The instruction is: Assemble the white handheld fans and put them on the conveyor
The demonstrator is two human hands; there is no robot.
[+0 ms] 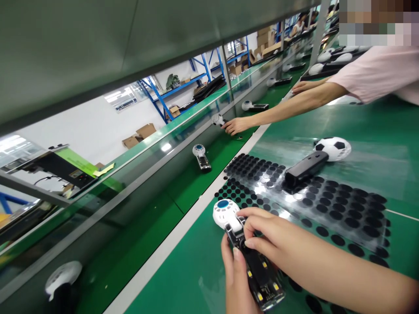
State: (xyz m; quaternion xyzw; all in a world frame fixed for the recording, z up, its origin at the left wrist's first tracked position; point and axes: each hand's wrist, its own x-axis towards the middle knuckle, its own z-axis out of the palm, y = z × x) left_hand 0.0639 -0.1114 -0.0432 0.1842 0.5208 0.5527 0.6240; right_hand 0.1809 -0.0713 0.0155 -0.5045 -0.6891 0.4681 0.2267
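Note:
A handheld device with a white round head [225, 213] and a blue disc on top is tilted in front of me. Small yellow LEDs [264, 264] show through its clear-edged black body [258, 272]. My left hand [236, 274] is wrapped round the body from the left, thumb on its side. My right hand [265, 233] closes on the hinged neck between head and body, fingers bent; anything small under those fingertips is hidden. Beneath and beyond my hands lie clear sheets of round black stickers [337, 213].
A similar device with a football-patterned head [334, 148] and black handle rests on the sheets. More devices sit on the green conveyor belt [157, 218], one near [63, 277] and one farther [201, 157]. A co-worker's hand [237, 125] touches another there. A grey panel [131, 48] hangs overhead.

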